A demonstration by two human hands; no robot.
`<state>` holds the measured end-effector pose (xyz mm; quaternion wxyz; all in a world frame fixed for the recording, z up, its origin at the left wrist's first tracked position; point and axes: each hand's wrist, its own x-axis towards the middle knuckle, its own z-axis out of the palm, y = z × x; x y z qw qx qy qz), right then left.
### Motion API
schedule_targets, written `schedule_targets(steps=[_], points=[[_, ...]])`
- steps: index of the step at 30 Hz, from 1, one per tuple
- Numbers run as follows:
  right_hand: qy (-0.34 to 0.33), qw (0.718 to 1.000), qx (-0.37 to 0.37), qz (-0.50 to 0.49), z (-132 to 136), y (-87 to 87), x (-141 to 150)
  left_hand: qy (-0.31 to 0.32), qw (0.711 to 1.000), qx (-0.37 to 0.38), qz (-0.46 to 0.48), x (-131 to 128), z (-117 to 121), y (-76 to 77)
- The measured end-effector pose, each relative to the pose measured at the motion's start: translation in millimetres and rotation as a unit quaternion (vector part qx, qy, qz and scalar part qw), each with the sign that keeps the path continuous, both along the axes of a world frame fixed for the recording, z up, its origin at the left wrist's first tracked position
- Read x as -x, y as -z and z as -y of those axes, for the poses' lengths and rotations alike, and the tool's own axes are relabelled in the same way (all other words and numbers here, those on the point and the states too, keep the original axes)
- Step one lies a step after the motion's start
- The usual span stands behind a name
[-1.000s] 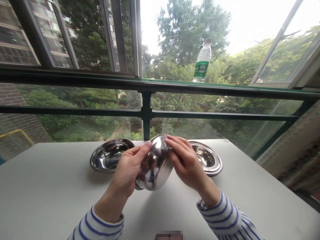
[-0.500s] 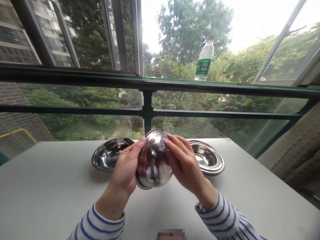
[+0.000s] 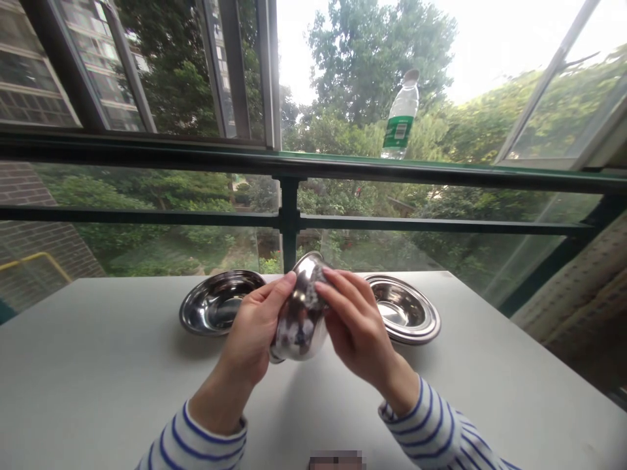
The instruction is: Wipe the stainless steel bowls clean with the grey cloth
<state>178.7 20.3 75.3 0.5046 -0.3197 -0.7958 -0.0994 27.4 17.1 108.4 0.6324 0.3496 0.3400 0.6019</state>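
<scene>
A shiny stainless steel bowl hangs tilted above the table, its rounded outside facing me. My left hand grips its rim at the left, thumb on the outer wall and fingers hidden behind. Pressed against the bowl's upper right side is a silvery, crinkled steel wool scrubber, under the fingertips of my right hand. Those fingers are bent together over it, covering most of the scrubber. The inside of the bowl is turned away from view.
On the white table a steel bowl stands behind my left hand, and a wide-rimmed steel bowl behind my right. A green-labelled plastic bottle stands on the dark railing. A pixelated patch sits at the bottom edge.
The held bowl has swung towards me and back to a steeper tilt. My right hand has shifted slightly left with the scrubber staying on the bowl. The view has moved slightly.
</scene>
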Motion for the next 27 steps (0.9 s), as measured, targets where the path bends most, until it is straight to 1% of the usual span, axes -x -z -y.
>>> schedule_targets(steps=[2,3,4,5,7,9,10,12,15,17,19,21,23,25,27], points=[[0.034,0.993,0.065,-0.090,-9.4,2.0,-6.3,0.014,1.000,0.007,-0.024,-0.9,0.5,1.6],[0.043,0.988,0.091,-0.114,-11.5,2.1,-8.2,0.018,0.999,0.007,-0.035,-1.2,0.8,2.0],[0.042,0.987,0.105,-0.117,-11.5,1.4,-8.9,0.021,0.999,0.005,-0.045,-1.2,1.2,1.9],[0.034,0.989,0.103,-0.101,-9.3,-0.1,-8.5,0.020,0.998,0.000,-0.054,-1.1,1.5,1.5],[0.007,0.998,0.064,-0.028,-1.3,-4.6,-5.6,0.014,0.998,-0.014,-0.064,-0.6,2.2,-0.4],[-0.022,0.998,0.020,0.052,6.1,-9.0,-2.8,0.011,0.997,-0.032,-0.069,0.2,2.9,-2.7],[-0.033,0.997,0.009,0.075,7.7,-10.5,-2.4,0.013,0.997,-0.039,-0.072,0.5,3.3,-3.6],[-0.035,0.997,0.011,0.068,5.5,-11.4,-4.1,0.024,0.995,-0.042,-0.082,1.0,4.1,-4.3],[0.000,0.997,0.068,-0.029,-4.0,-9.8,-10.1,0.044,0.994,-0.026,-0.097,0.8,4.7,-2.5],[0.013,0.993,0.098,-0.056,-6.1,-9.8,-12.1,0.054,0.994,-0.019,-0.094,0.4,4.6,-0.8],[0.002,0.996,0.086,-0.015,-1.6,-11.8,-10.3,0.052,0.995,-0.018,-0.088,0.4,4.0,0.3],[-0.017,0.997,0.051,0.062,6.9,-14.9,-6.2,0.047,0.995,-0.015,-0.087,1.0,3.4,0.5],[-0.037,0.991,0.026,0.122,13.3,-17.2,-2.7,0.051,0.995,-0.012,-0.090,1.9,2.9,0.1],[-0.049,0.990,0.022,0.134,13.2,-16.9,-2.7,0.061,0.993,-0.016,-0.095,2.6,2.8,-0.2],[-0.043,0.994,0.041,0.088,6.3,-14.2,-6.6,0.065,0.992,-0.022,-0.109,2.8,3.3,-0.5]])
